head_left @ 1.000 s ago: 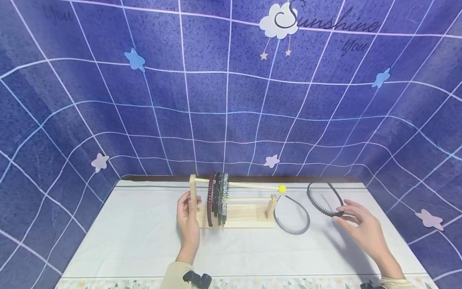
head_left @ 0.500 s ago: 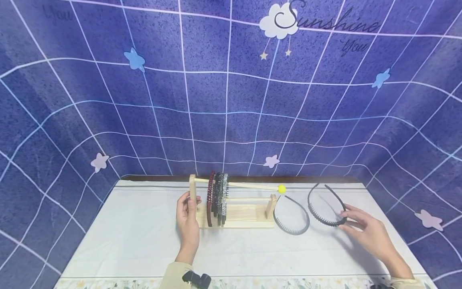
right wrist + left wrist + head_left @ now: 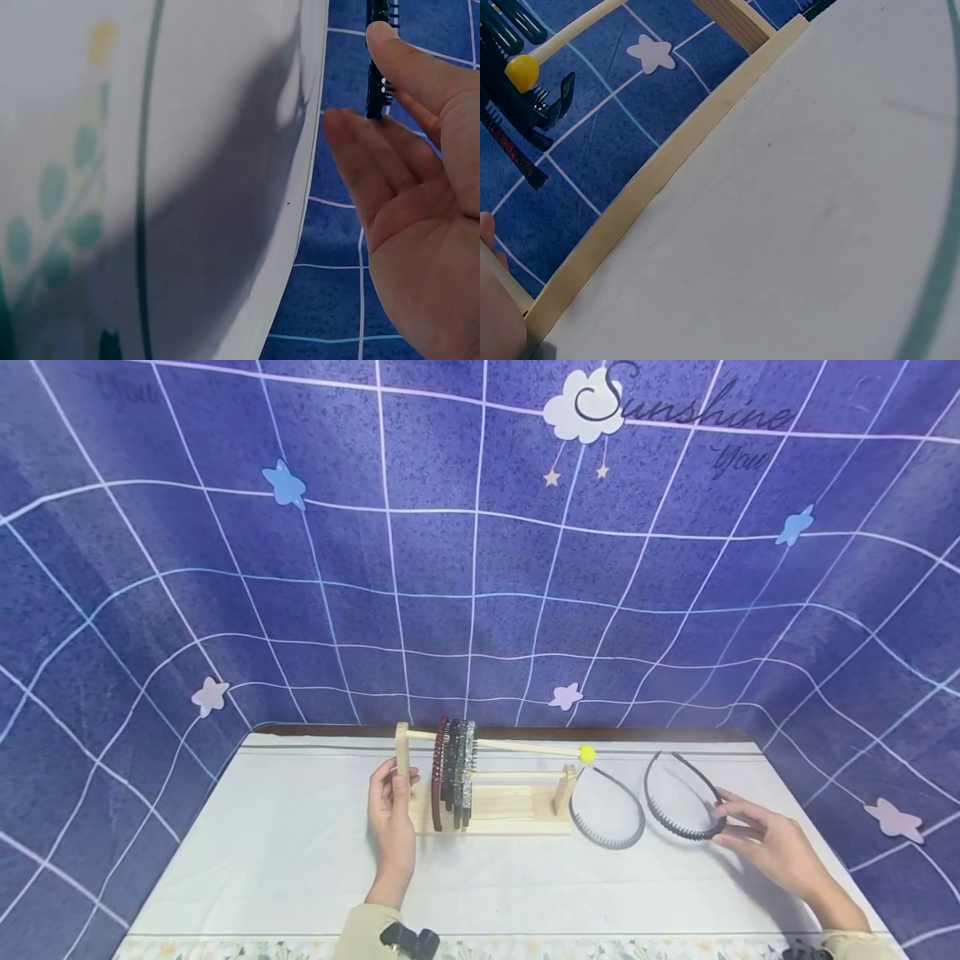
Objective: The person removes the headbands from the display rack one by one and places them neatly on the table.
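While pinching the black headband (image 3: 670,828) in the right-hand grip (image 3: 780,852), lower right of the frame, has brought it slightly lower than a second ago; seemingly secured, yet off the wooden stand (image 3: 517,803). At lower center, holds its left upright (image 3: 402,758) in the left-hand grip (image 3: 392,827). Between both, see a gray headband (image 3: 611,843).

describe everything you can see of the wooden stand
The wooden stand looks like pale wood and stands upright on the white-covered table. It has a long flat base, a tall left post and a short right post. An upper rod runs from the tall post to a yellow ball at its free end; a lower rod reaches the short post. Dark red, black and silvery headbands hang on the upper rod near the tall post, which the left hand grips.
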The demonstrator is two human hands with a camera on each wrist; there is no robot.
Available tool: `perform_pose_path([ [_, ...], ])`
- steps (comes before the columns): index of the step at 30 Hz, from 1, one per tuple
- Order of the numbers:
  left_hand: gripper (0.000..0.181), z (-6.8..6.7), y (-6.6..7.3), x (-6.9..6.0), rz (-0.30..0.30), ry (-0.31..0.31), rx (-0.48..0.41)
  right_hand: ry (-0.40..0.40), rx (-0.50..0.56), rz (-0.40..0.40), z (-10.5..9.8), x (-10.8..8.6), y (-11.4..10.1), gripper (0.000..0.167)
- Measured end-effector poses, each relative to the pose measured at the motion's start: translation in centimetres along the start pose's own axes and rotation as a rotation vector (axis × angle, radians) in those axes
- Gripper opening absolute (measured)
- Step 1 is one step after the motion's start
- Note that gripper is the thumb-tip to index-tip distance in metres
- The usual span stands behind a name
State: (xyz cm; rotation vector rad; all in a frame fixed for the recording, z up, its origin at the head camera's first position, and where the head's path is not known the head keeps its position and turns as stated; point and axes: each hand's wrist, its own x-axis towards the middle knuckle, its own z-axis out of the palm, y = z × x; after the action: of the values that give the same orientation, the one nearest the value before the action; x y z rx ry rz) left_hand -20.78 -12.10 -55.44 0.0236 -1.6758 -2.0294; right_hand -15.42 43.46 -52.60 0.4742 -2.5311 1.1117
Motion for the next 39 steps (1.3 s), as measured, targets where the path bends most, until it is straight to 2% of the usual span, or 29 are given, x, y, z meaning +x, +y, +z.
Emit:
perform_pose_path([
  [6,0.037,0.1,0.0,0.0,0.0,-0.004,0.014,-0.012,-0.111,-0.066,-0.2,0.0,0.9,0.046],
  [10,0.037,0.1,-0.1,0.0,0.003,-0.004,0.017,-0.036,-0.156,-0.064,-0.4,0.0,1.2,0.047],
  [17,0.037,0.2,-0.1,0.0,0.007,-0.006,0.012,-0.076,-0.212,-0.008,-0.4,-0.1,1.4,0.045],
  [28,0.036,0.2,-0.1,0.0,0.004,0.004,0.003,-0.162,-0.313,0.116,-0.1,0.1,0.5,0.041],
  [33,0.036,0.1,-0.2,0.0,0.002,0.01,0.005,-0.224,-0.308,0.164,-0.1,0.4,0.3,0.037],
  [39,0.036,0.0,-0.1,0.0,0.007,0.003,-0.003,-0.257,-0.292,0.207,0.0,0.5,0.3,0.038],
])
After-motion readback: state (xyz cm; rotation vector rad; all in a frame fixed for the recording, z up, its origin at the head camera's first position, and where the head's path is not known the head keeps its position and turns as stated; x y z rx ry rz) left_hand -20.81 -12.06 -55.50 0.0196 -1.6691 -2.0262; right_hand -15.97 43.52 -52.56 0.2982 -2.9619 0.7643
